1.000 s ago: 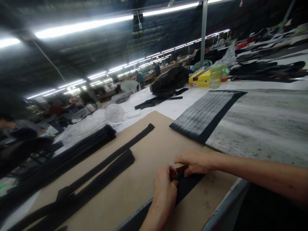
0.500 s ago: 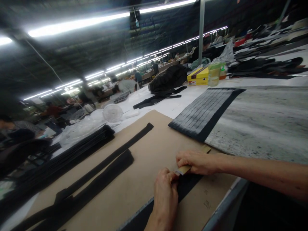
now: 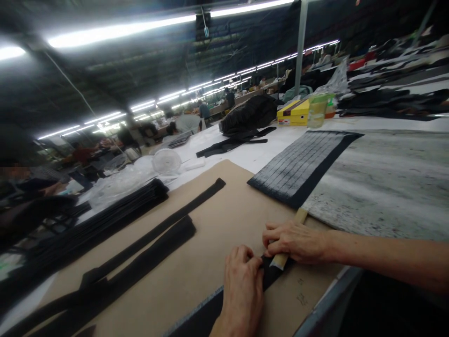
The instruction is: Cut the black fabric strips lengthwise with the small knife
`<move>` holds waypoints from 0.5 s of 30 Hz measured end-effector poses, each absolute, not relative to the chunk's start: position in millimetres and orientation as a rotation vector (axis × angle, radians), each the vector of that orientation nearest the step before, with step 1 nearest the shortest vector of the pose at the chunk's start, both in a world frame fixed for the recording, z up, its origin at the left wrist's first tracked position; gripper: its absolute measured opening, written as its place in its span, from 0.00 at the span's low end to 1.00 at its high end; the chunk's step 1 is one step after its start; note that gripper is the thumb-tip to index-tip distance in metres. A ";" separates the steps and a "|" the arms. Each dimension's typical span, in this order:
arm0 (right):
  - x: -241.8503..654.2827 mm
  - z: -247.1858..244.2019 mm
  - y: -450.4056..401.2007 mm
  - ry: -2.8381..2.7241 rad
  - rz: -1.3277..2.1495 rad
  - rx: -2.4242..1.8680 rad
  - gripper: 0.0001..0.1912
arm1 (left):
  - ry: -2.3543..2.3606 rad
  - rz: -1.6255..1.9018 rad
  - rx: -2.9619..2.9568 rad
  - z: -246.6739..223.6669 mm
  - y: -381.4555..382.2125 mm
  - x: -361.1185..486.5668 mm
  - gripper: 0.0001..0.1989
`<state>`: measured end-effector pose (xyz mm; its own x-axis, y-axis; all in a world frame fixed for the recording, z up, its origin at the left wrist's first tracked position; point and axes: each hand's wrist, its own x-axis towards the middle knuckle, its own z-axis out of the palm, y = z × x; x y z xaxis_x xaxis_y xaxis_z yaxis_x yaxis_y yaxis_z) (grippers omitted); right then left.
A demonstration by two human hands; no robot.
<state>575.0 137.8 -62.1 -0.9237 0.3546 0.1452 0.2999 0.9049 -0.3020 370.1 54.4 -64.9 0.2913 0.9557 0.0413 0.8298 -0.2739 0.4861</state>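
My left hand (image 3: 243, 285) is closed, its fingertips pinching the edge of a long black strip of material (image 3: 205, 311). This strip has a greyish band along its far edge and lies on a tan board (image 3: 206, 267). Just to the right, my right hand (image 3: 296, 241) is wrapped round a flat wooden stick (image 3: 279, 261) with a whitish tip. The tip sticks out below the fingers, over the black strip, and the stick's other end shows above the hand. My right fingertips rest at the strip's far edge and partly hide it.
More black strips (image 3: 154, 252) lie on the board's left side, beside a stack of dark strips (image 3: 115, 220). A grey-coated black sheet (image 3: 291, 164) lies ahead, next to a stained pale surface (image 3: 382, 182). Farther back stand a yellow box (image 3: 294, 113) and a clear cup (image 3: 316, 111).
My right hand and the stick have shifted slightly right, away from my left hand. The stick's tip now points down over the strip. My left hand stays nearly in place.
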 end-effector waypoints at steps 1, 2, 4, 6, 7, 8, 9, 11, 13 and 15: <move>574.8 -61.4 138.1 -2.878 0.404 -0.501 0.19 | 1.613 0.522 2.140 -65.1 57.3 371.1 0.13; 574.4 -60.7 138.6 -2.883 0.401 -0.509 0.19 | 1.618 0.565 2.084 -65.3 60.2 373.0 0.13; 573.5 -59.5 140.7 -2.893 0.403 -0.539 0.21 | 1.627 0.607 1.989 -65.6 65.4 378.5 0.13; 572.8 -57.9 144.2 -2.903 0.411 -0.587 0.20 | 1.638 0.601 1.933 -65.4 70.0 384.5 0.13; 572.5 -56.7 146.5 -2.909 0.413 -0.619 0.19 | 1.644 0.593 1.922 -65.2 72.2 386.9 0.13; 572.1 -55.2 149.0 -2.917 0.413 -0.656 0.17 | 1.646 0.584 1.920 -65.0 74.2 388.9 0.13; 571.6 -53.2 151.7 -2.926 0.411 -0.695 0.14 | 1.645 0.577 1.923 -64.9 76.0 390.4 0.14; 570.3 -48.5 157.3 -2.952 0.408 -0.768 0.09 | 1.637 0.563 1.921 -65.1 79.2 392.1 0.16; 568.8 -42.9 162.5 -2.984 0.406 -0.826 0.05 | 1.640 0.553 1.910 -65.6 81.4 393.1 0.16; 567.2 -37.3 166.7 -3.014 0.397 -0.876 0.04 | 1.657 0.546 1.894 -65.8 82.2 394.0 0.13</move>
<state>567.2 166.7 -37.3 -0.8465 0.5247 -0.0903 0.5302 0.8153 -0.2328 394.0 82.2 -65.8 0.1538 0.9864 -0.0579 0.7585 -0.0803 0.6467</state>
